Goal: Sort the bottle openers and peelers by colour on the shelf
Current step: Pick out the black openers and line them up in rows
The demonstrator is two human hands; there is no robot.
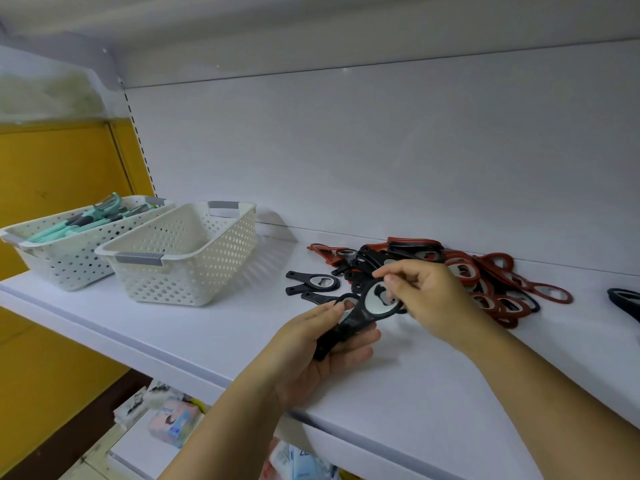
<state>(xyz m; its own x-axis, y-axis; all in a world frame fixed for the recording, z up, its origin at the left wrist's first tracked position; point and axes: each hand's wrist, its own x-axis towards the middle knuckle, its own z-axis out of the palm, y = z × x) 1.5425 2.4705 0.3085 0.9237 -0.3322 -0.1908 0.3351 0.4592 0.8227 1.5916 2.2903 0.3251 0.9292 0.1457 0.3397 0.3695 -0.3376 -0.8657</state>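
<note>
Openers (491, 282), red and black, lie in a heap on the white shelf (207, 341) at two o'clock. My left hand (311, 358) grips a flat black opener (360, 313) by its handle; my right hand (429, 299) pinches its round head. Green peelers (69, 226) lie in the holey plastic basket (69, 265) at ten o'clock.

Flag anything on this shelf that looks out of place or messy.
The bottle openers lie in a jumbled heap, red and black mixed. One dark piece sits apart at the right edge, cut off by the frame.
</note>
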